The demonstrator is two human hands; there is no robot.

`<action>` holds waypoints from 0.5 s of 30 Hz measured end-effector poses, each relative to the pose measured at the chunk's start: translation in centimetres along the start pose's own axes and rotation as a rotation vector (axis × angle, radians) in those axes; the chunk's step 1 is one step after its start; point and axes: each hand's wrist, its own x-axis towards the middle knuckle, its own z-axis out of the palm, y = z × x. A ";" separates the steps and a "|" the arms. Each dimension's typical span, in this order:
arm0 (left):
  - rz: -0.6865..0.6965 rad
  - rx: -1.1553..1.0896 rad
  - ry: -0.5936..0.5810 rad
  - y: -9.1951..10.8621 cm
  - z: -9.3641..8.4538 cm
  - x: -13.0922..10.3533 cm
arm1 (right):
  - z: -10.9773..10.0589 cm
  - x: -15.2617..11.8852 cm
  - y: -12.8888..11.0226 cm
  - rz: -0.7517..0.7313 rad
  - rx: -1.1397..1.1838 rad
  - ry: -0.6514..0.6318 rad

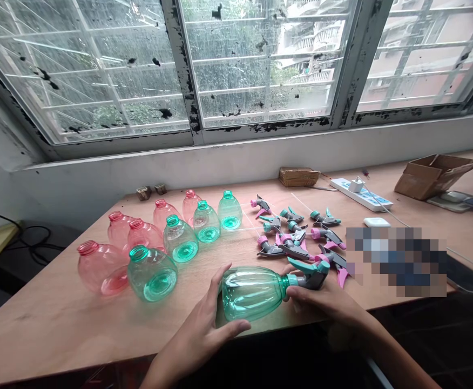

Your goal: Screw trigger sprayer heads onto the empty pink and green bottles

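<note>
A clear green spray bottle [250, 293] lies nearly sideways above the table's front edge, its base to the left. My left hand [204, 321] cups the base end, thumb at the near side and fingers behind. At the other end, my right hand [321, 300] is closed around the neck and the grey-and-teal trigger sprayer [311, 273], which sits on the bottle's mouth. Some right fingers are hidden behind it. Beyond my hands stand several headless green bottles [153, 275] and several pink ones [102, 270]. Loose trigger sprayers [295, 246] in teal and pink lie in a pile.
The wooden table [78, 329] runs along a wall under barred windows. At the back are a brown block-like packet [299, 176], a white power strip [360, 194] with a plug, and an open cardboard box [433, 175]. A white case [377, 222] lies by a blurred patch.
</note>
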 end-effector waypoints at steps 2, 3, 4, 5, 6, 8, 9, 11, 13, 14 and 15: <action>0.006 0.001 0.008 -0.2 0.0 0.0 | 0.0 0.0 0.0 0.000 0.000 0.002; 0.011 0.001 0.014 -0.2 0.0 0.0 | 0.0 0.0 0.0 0.001 -0.001 0.004; 0.015 0.002 0.020 -0.3 0.0 0.0 | 0.0 0.0 0.0 0.002 -0.002 0.004; 0.019 0.002 0.024 -0.4 0.1 0.0 | -0.1 0.0 0.0 0.003 -0.003 0.005; 0.023 0.003 0.027 -0.4 0.1 0.0 | -0.1 0.0 0.0 0.004 -0.005 0.006; 0.023 0.005 0.023 -0.5 0.1 0.0 | -0.1 0.0 0.1 0.008 -0.007 0.005; 0.020 0.006 0.018 -0.5 0.1 0.0 | -0.1 0.0 0.1 0.010 -0.008 0.004; 0.014 0.011 0.010 -0.5 0.1 0.0 | -0.1 0.0 0.0 0.012 -0.009 0.004; 0.010 0.014 0.009 -0.4 0.1 0.0 | 0.0 0.0 0.0 0.010 -0.008 0.003; 0.010 0.013 0.011 -0.4 0.1 0.0 | 0.0 0.0 0.0 0.009 -0.009 0.001; 0.009 0.012 0.014 -0.3 0.1 0.0 | 0.0 0.0 -0.1 0.008 -0.008 0.000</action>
